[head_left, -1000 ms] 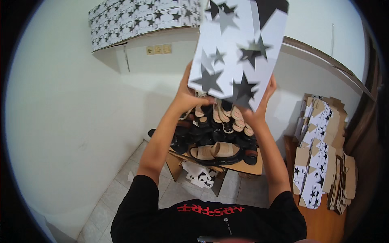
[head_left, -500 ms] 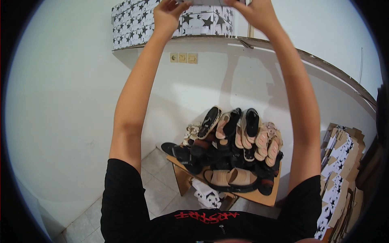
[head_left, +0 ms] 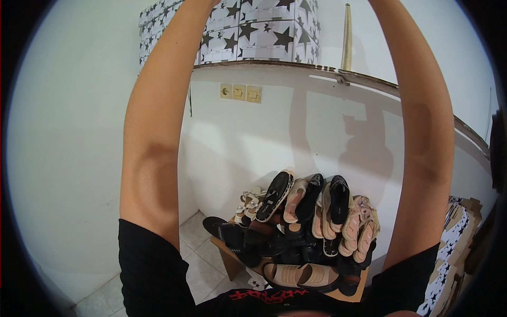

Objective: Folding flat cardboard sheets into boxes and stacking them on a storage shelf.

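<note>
Star-print shoeboxes [head_left: 265, 41]: stacked on wall shelf [head_left: 375, 84]. Tan-strapped slide sandals [head_left: 289, 275]: below shelf. Forearms [head_left: 156, 111]: raised past shelf; hands out of view, grip cannot be told. Risk: bumped stack might topple off shelf.

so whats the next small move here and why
Probably tilt the head back a little: the left forearm and right forearm run past the upper edge, so neither hand shows, and the star-patterned boxes on the shelf are cut off there too.
</note>
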Demonstrator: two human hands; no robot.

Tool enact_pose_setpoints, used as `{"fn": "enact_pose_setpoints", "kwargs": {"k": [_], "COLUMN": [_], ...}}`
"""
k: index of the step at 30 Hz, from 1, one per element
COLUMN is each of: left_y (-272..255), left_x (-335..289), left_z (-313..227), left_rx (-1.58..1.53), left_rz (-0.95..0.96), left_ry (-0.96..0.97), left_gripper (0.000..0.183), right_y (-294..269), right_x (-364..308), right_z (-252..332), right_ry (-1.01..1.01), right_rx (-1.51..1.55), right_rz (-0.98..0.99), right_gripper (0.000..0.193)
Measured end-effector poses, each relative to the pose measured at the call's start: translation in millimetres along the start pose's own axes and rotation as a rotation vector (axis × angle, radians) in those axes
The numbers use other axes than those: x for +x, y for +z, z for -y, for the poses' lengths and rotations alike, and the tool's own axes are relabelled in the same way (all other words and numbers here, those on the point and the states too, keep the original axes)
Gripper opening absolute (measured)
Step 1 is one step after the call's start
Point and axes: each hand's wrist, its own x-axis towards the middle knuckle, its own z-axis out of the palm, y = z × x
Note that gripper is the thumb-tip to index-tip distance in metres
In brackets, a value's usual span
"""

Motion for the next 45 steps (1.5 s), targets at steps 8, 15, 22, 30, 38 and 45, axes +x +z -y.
{"fn": "enact_pose_setpoints", "kwargs": {"k": [8, 15, 22, 30, 38, 45], "left_y": [0.2, 4.9, -2.3, -17.8, -11.9, -21.0], "left_x": [29.2, 58.8, 82.0, 95.5, 100.5, 92.7], "left_z": [24.0, 30.9, 39.2, 68.3, 90.6, 119.7], "left_rx": [0.030, 0.230, 0.434, 0.567, 0.744, 0.752], "left_rz": [0.027, 0.071, 0.133, 0.259, 0.209, 0.277], "left_ry": [0.013, 0.195, 0.418, 0.620, 0.481, 0.465], "left_gripper": [0.040, 0.041, 0.059, 0.065, 0.063, 0.070], "right_y": [35.0, 61.8, 71.8, 87.1, 108.1, 127.2], "right_x": [2.4, 19.9, 31.3, 41.5, 43.2, 26.4], "right_z": [-7.2, -32.6, -44.3, -48.0, -61.7, -62.7], "right_ry": [0.035, 0.119, 0.110, 0.184, 0.150, 0.217], "right_rx": [0.002, -0.050, -0.127, -0.138, -0.205, -0.186], "right_rz": [-0.082, -0.088, -0.027, 0.086, 0.100, 0.136], "right_gripper": [0.040, 0.037, 0.049, 0.055, 0.051, 0.055]}}
